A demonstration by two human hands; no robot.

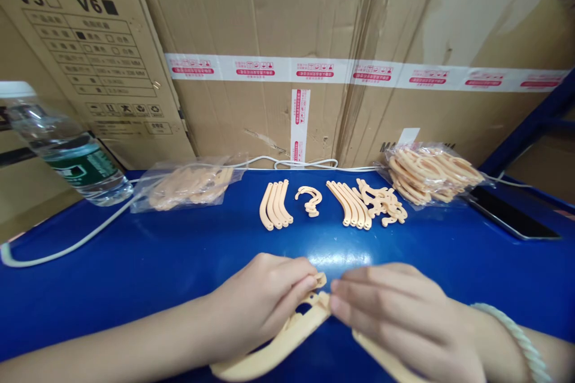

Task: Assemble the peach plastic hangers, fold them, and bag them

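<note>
Before cardboard (251, 111), a blue table (179, 245) bears beige pieces (275, 206).

cream pieces (287, 340), blue table (179, 257)

Curved beige part (274, 350) is held slanted, right end farther forward; second beige strip (384, 360) is held angled down rightward, mostly covered.

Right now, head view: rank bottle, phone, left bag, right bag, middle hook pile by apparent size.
1. Bottle
2. Left bag and right bag: look too alike to rank
3. Phone
4. Middle hook pile
</note>
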